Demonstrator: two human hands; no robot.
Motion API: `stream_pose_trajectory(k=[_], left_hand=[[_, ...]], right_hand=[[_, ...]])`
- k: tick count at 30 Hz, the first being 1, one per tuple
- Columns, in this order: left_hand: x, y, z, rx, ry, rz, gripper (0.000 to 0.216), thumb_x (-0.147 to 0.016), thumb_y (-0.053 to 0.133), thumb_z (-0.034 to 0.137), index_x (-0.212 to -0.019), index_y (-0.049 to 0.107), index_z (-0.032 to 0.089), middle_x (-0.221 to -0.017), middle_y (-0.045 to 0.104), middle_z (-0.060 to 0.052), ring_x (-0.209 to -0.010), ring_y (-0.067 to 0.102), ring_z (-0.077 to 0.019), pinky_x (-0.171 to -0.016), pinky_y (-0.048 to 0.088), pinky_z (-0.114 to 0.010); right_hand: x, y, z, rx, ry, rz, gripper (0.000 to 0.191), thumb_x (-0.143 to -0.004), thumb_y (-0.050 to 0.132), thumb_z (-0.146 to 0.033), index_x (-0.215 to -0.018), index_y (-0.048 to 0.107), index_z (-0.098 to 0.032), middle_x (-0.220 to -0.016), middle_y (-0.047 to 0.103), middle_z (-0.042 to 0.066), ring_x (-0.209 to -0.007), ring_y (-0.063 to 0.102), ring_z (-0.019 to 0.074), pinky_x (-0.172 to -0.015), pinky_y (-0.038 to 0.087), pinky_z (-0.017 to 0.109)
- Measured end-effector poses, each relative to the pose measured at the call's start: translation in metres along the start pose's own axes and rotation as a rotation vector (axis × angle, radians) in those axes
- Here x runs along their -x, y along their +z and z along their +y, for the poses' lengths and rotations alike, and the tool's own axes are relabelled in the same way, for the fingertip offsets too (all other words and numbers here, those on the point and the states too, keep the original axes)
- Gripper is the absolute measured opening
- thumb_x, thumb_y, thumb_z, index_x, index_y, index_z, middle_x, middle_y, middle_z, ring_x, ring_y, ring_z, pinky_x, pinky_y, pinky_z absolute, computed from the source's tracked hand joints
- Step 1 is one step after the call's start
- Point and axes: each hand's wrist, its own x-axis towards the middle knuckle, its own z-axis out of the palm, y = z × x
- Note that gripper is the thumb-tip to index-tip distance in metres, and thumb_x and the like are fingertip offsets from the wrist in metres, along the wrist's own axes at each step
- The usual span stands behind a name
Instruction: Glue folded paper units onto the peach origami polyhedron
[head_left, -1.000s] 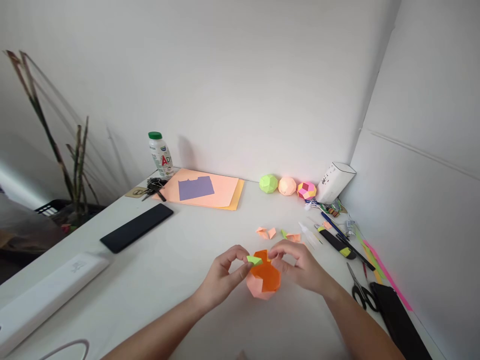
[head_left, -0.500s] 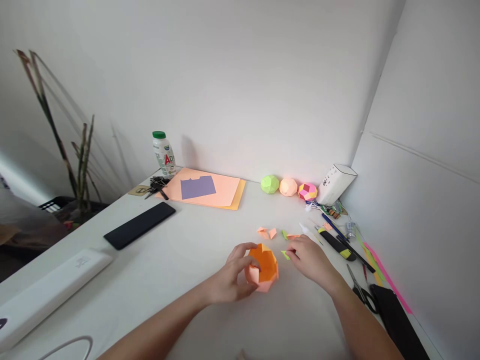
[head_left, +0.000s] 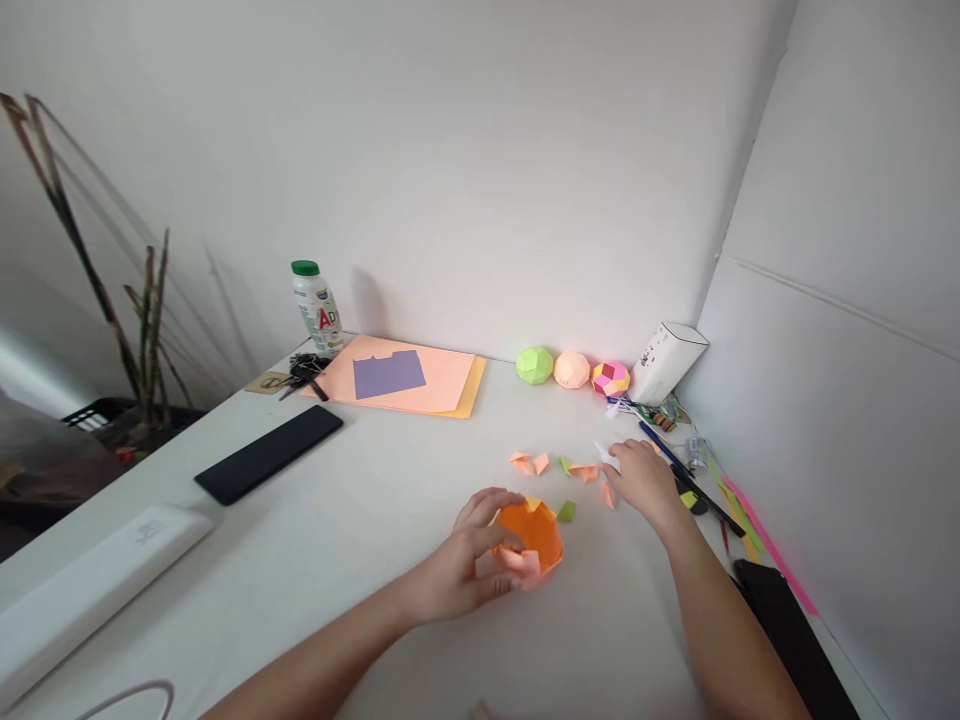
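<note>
My left hand (head_left: 469, 560) grips the near-left rim of an open, faceted paper polyhedron (head_left: 551, 560), peach outside and orange inside. Its fingers reach over the rim while the thumb presses the outside. Over to the right, my right hand (head_left: 643, 480) is at a white pointed tube (head_left: 602, 453), thumb and index finger apart around it; most of the tube is hidden under the hand. Small folded paper pieces lie between the hands: a green piece (head_left: 567, 511) beside the polyhedron, a peach piece (head_left: 608, 495) near my right thumb, and several more behind.
Along the wall sit a green paper ball (head_left: 535, 366), a peach one (head_left: 571, 370) and a multicoloured one (head_left: 611, 378). Pens, a cutter and a black case (head_left: 787, 625) line the right edge. Paper sheets (head_left: 450, 375), a bottle (head_left: 316, 310) and a black slab (head_left: 270, 455) are left.
My right hand has moved right and away from me, from the small paper pieces to the white tube. The green piece now lies free. My left hand keeps the polyhedron, tilted slightly.
</note>
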Motion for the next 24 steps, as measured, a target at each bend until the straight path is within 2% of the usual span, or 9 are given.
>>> stream_pose_trajectory(k=[2, 6, 11, 15, 18, 20, 21, 22, 24], left_hand=[[0.001, 0.004, -0.001, -0.002, -0.014, 0.008, 0.002, -0.082, 0.060, 0.024, -0.082, 0.062, 0.023, -0.135, 0.042, -0.007, -0.128, 0.028, -0.0300, -0.104, 0.032, -0.048], [0.001, 0.007, 0.000, 0.034, -0.025, 0.052, 0.010, -0.084, 0.056, 0.024, -0.075, 0.059, 0.022, -0.131, 0.046, -0.006, -0.127, 0.030, -0.0277, -0.104, 0.032, -0.046], [0.000, 0.003, 0.005, 0.188, -0.107, 0.143, 0.011, -0.085, 0.055, 0.027, -0.075, 0.055, 0.023, -0.110, 0.058, -0.006, -0.124, 0.036, -0.0258, -0.103, 0.033, -0.045], [0.000, -0.002, 0.005, 0.341, -0.233, 0.135, 0.014, -0.083, 0.056, 0.032, -0.073, 0.053, 0.023, -0.100, 0.062, -0.006, -0.131, 0.031, -0.0260, -0.103, 0.034, -0.045], [0.001, -0.004, 0.004, 0.465, -0.314, 0.130, 0.019, -0.082, 0.059, 0.034, -0.070, 0.051, 0.022, -0.117, 0.059, -0.007, -0.137, 0.023, -0.0261, -0.105, 0.030, -0.046], [0.002, -0.004, 0.004, 0.555, -0.366, 0.128, 0.021, -0.080, 0.062, 0.035, -0.068, 0.051, 0.021, -0.132, 0.051, -0.007, -0.138, 0.021, -0.0276, -0.106, 0.029, -0.047], [0.002, -0.003, 0.004, 0.603, -0.391, 0.125, 0.022, -0.079, 0.063, 0.034, -0.067, 0.051, 0.020, -0.137, 0.046, -0.007, -0.138, 0.023, -0.0287, -0.105, 0.029, -0.047], [0.002, -0.003, 0.004, 0.648, -0.412, 0.121, 0.022, -0.078, 0.064, 0.034, -0.067, 0.051, 0.020, -0.140, 0.043, -0.007, -0.136, 0.026, -0.0296, -0.104, 0.030, -0.047], [0.001, -0.002, 0.006, 0.723, -0.437, 0.110, 0.023, -0.078, 0.065, 0.033, -0.066, 0.051, 0.018, -0.141, 0.042, -0.008, -0.131, 0.035, -0.0304, -0.101, 0.034, -0.044]], right_hand=[[-0.007, 0.003, 0.010, 0.049, 0.071, -0.014, 0.020, -0.084, 0.050, -0.027, -0.095, 0.060, -0.014, -0.104, 0.060, 0.018, -0.107, 0.050, 0.0327, -0.076, 0.039, 0.036], [-0.017, 0.016, 0.025, 0.070, 0.154, -0.114, 0.028, -0.074, 0.061, -0.024, -0.100, 0.058, -0.013, -0.106, 0.061, 0.018, -0.099, 0.058, 0.0322, -0.069, 0.042, 0.033], [-0.025, 0.028, 0.032, 0.015, 0.173, -0.185, 0.033, -0.066, 0.063, -0.014, -0.098, 0.058, -0.013, -0.093, 0.067, 0.014, -0.086, 0.065, 0.0298, -0.062, 0.042, 0.031], [-0.026, 0.020, 0.032, -0.054, 0.160, -0.095, 0.030, -0.072, 0.058, -0.015, -0.101, 0.057, -0.011, -0.094, 0.067, 0.017, -0.090, 0.064, 0.0319, -0.067, 0.043, 0.034], [-0.015, 0.003, 0.028, -0.144, 0.113, 0.032, 0.035, -0.081, 0.053, -0.028, -0.114, 0.050, -0.015, -0.113, 0.061, 0.016, -0.101, 0.059, 0.0288, -0.075, 0.044, 0.034], [-0.001, -0.012, 0.023, -0.259, 0.035, 0.123, 0.036, -0.086, 0.047, -0.037, -0.118, 0.046, -0.022, -0.122, 0.056, 0.010, -0.105, 0.056, 0.0234, -0.077, 0.045, 0.030], [0.007, -0.018, 0.019, -0.470, -0.063, 0.204, 0.035, -0.084, 0.051, -0.038, -0.115, 0.049, -0.023, -0.121, 0.056, 0.009, -0.102, 0.056, 0.0232, -0.075, 0.046, 0.030], [0.016, -0.024, 0.014, -0.675, -0.157, 0.246, 0.033, -0.082, 0.056, -0.040, -0.111, 0.052, -0.024, -0.117, 0.057, 0.007, -0.098, 0.057, 0.0229, -0.074, 0.046, 0.030], [0.033, -0.032, 0.003, -0.984, -0.293, 0.233, 0.033, -0.076, 0.065, -0.041, -0.103, 0.056, -0.024, -0.098, 0.059, 0.005, -0.084, 0.058, 0.0211, -0.067, 0.047, 0.029]])
